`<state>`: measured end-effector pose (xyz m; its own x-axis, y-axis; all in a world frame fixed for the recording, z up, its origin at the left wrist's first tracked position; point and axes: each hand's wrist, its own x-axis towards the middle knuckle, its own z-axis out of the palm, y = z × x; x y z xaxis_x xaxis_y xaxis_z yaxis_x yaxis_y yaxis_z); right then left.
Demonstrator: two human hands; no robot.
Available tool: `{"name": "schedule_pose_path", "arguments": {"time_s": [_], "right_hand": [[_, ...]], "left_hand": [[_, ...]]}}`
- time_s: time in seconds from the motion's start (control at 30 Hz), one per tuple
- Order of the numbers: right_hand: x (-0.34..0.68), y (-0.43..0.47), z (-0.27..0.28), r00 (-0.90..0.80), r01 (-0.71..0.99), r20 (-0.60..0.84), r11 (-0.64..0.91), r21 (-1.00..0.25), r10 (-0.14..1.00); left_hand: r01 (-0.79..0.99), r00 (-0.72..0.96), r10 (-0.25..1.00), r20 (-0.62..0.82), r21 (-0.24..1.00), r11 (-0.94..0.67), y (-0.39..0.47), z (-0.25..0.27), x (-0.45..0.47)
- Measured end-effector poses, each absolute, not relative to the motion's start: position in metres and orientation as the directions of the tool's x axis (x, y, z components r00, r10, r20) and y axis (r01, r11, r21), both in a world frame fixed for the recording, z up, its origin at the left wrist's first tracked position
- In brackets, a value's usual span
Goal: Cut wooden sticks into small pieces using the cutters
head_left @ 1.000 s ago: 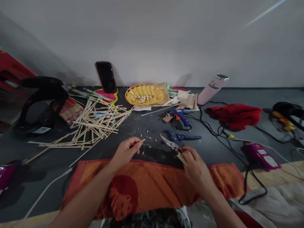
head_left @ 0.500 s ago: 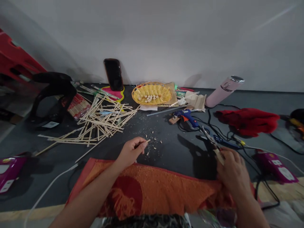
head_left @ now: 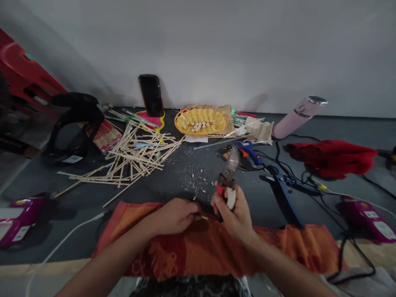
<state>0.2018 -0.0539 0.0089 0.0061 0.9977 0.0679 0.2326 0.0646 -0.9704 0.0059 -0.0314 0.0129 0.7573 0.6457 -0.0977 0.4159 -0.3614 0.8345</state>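
My left hand [head_left: 181,215] is closed on a thin wooden stick [head_left: 204,217], whose pale end sticks out to the right just above the orange towel [head_left: 201,251]. In my right hand [head_left: 235,212] are pruning shears [head_left: 229,175] with red and white handles; their metal head points up and is blurred, so whether the blades are apart is unclear. The two hands are close together but not touching. Beyond them, several short cut stick pieces [head_left: 204,191] lie among crumbs on the dark table [head_left: 173,185].
Left lies a heap of wooden sticks [head_left: 133,159]. A yellow wicker basket [head_left: 182,127] with small cut pieces stands at the back, beside a phone [head_left: 151,95]. To the right are a blue glue gun [head_left: 252,153], a blue tool [head_left: 286,194], cables, a red cloth [head_left: 334,158] and a pink bottle [head_left: 298,117].
My right hand has brought the pruning shears from the right side to the middle, blades now upward. My left hand has drawn back towards the towel with the stick. The view shifted slightly.
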Motion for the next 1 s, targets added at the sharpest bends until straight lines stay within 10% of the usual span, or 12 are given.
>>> {"name": "schedule_pose_path", "arguments": {"time_s": [0.47, 1.0], "right_hand": [[0.234, -0.019, -0.013, -0.245, 0.727, 0.292, 0.374, -0.576, 0.925], [0.227, -0.020, -0.011, -0.323, 0.779, 0.257, 0.410, -0.474, 0.911]], "left_hand": [[-0.016, 0.207, 0.959, -0.192, 0.980, 0.200, -0.003, 0.004, 0.002], [-0.200, 0.143, 0.974, -0.174, 0.959, 0.201, 0.005, -0.010, -0.006]]}}
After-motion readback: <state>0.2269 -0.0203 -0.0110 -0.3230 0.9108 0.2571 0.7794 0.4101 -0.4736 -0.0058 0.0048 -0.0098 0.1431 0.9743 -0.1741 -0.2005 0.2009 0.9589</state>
